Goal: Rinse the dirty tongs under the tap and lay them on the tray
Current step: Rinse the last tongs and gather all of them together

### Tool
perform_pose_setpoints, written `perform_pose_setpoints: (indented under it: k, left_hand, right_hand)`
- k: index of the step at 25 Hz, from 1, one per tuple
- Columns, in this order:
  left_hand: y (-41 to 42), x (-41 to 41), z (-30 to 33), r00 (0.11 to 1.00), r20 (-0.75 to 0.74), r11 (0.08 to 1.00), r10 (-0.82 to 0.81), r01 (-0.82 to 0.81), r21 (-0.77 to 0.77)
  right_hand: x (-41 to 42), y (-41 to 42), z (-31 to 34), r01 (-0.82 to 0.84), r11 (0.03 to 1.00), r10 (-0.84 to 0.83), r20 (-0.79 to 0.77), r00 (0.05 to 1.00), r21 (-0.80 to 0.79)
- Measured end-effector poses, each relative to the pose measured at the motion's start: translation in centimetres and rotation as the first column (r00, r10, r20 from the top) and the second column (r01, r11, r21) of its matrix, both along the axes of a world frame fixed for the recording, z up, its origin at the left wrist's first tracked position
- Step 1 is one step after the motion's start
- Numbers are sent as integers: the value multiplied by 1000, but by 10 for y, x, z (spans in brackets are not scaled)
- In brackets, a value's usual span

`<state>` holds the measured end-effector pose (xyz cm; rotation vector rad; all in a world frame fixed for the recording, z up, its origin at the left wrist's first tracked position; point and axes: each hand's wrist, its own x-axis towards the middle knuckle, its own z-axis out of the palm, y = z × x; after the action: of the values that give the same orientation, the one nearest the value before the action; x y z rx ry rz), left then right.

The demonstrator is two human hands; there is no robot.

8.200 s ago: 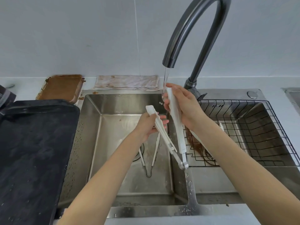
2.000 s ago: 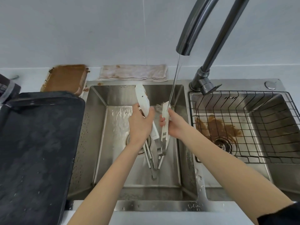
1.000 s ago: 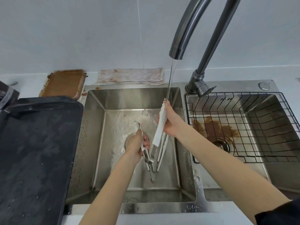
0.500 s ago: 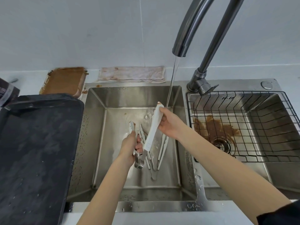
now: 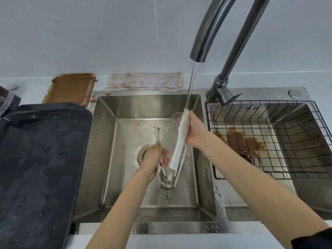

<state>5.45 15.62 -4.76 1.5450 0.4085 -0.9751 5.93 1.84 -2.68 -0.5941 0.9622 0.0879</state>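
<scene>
I hold white tongs (image 5: 179, 148) spread in a V over the left sink basin (image 5: 107, 159). My right hand (image 5: 195, 131) grips the right arm near its tip, right under the running stream from the dark tap (image 5: 198, 51). My left hand (image 5: 154, 159) grips the left arm lower down; its brown-stained tip (image 5: 157, 131) sticks up above my fingers. The metal hinge end hangs at the bottom of the V. Another pair of tongs (image 5: 168, 193) lies on the basin floor, mostly hidden behind the held pair. The black tray (image 5: 36, 159) lies on the left counter.
A wire rack (image 5: 269, 141) sits in the right basin, over a brown stain by the drain. Behind the sink lie a stained cloth (image 5: 145, 81) and a brown-soiled container (image 5: 70, 88). A dark container (image 5: 7, 100) stands at the far left edge.
The tongs' arms have spread wider. My right hand rose toward the stream with its arm. My left hand shifted slightly left and down in the basin.
</scene>
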Motion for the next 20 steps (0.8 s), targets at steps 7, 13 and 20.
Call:
perform_pose_setpoints:
  k: [7,13,20]
  left_hand:
    - [-44,4,13,957,-283,954,64,-142,-264]
    - [-67,14,16,937,-340,912,76,-204,-357]
    - [-74,16,27,928,-351,899,121,-253,-358]
  right_hand:
    - [-25,-10,30,-192,967,222,181,958,-168]
    - [-31,-14,36,-66,986,93,178,980,-155]
    - [-37,-25,46,-14,971,58,176,983,-237]
